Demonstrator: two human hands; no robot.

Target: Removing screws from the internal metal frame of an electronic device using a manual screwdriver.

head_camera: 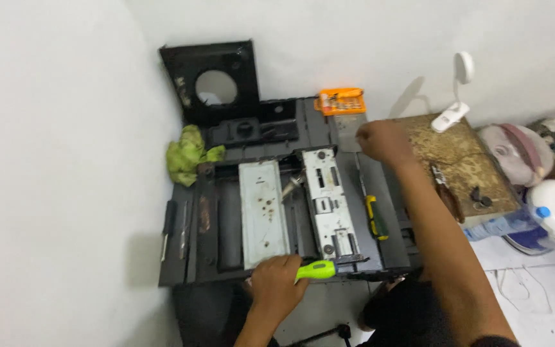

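Note:
My left hand (279, 283) grips a bright green screwdriver handle (316, 269) at the near edge of an opened black device chassis (226, 225). Its tip points toward a grey metal mechanism plate (329, 202) with slots and screws. A second plain grey metal plate (263, 213) lies to its left. My right hand (380, 140) is closed in a fist above the chassis's far right side, close to an orange screwdriver bit case (342, 101); whether anything is in it is hidden.
A yellow and green screwdriver (375, 217) lies on the chassis's right side. A black panel with a round hole (212, 80) leans on the wall, a green rag (189, 153) beside it. A patterned cushion (467, 164), white lamp (455, 93) and stuffed toys (547, 186) sit right.

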